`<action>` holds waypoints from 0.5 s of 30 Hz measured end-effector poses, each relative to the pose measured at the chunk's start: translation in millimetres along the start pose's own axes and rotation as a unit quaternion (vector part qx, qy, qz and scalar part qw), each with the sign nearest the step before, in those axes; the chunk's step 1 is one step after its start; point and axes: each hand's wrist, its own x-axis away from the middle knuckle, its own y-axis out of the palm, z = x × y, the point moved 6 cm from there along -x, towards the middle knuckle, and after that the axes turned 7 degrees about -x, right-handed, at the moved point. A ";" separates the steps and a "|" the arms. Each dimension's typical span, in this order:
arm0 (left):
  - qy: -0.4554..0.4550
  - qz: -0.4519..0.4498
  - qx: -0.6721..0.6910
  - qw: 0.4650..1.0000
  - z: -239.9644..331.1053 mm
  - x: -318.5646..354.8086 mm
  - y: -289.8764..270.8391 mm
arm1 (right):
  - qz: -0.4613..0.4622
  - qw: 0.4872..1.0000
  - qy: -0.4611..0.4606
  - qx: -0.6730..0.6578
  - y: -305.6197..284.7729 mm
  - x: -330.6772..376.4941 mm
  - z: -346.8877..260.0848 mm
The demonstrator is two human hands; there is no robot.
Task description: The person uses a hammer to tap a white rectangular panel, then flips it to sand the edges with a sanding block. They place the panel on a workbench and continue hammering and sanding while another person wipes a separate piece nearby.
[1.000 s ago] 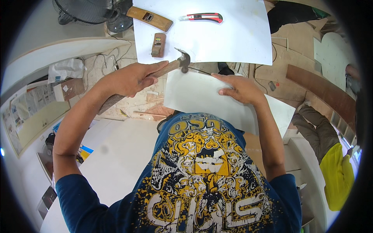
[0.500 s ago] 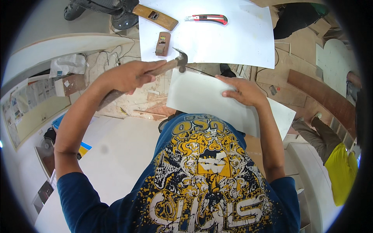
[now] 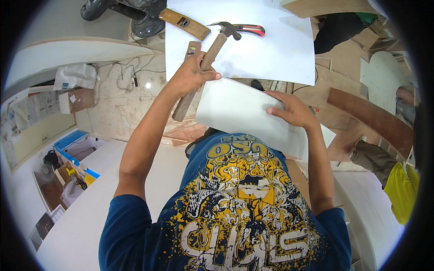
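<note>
My left hand [image 3: 192,77] is wrapped round the wooden handle of a claw hammer [image 3: 214,50], its metal head up and away from me. The thumb of that hand lies close to the far left corner of a white panel [image 3: 235,105]; I cannot tell whether they touch. My right hand [image 3: 293,109] grips the panel's far edge, thumb on the face and fingers over the edge. The panel is in front of my body. Past the hammer head lies a red and black utility knife [image 3: 255,30]. A small wooden plane [image 3: 193,46] is partly hidden behind my left hand.
A white board [image 3: 275,58] ahead carries the knife, the small plane and a longer wooden plane [image 3: 186,24]. Cables [image 3: 129,74] trail over the floor at the left. A person in a yellow top [image 3: 402,189] is at the right, near a curved brown board [image 3: 368,117].
My left hand has swung right and forward with the hammer, whose head now stands over the white board near the knife. My right hand still grips the panel, which has shifted slightly.
</note>
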 end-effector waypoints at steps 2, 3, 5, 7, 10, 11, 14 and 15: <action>0.017 0.004 -0.002 1.000 -2.9 -2.8 5.2 | 0.002 1.000 0.002 -0.029 -2.6 -9.9 1.0; 0.019 0.006 0.006 1.000 -0.9 -1.3 8.5 | 0.008 0.998 -0.013 -0.056 -0.6 -20.1 -2.7; 0.024 0.010 0.023 0.999 5.1 1.7 5.5 | 0.009 0.998 -0.022 -0.054 6.5 -48.7 -21.8; 0.027 0.002 0.008 1.000 4.8 1.6 8.1 | -0.007 1.000 -0.008 0.009 19.1 -70.7 -38.8; 0.032 0.013 -0.007 0.999 -5.3 1.6 9.6 | -0.018 0.996 0.071 0.058 28.5 -80.8 -49.9; 0.037 0.018 -0.012 0.999 -6.4 2.2 9.3 | -0.013 0.996 0.070 0.054 28.9 -81.8 -50.0; 0.026 0.023 0.023 0.999 -10.4 6.5 11.5 | -0.011 0.997 0.070 0.036 32.4 -85.5 -45.3; 0.028 0.026 0.022 0.999 -11.9 6.8 11.9 | -0.021 0.997 0.073 0.026 33.5 -89.3 -40.7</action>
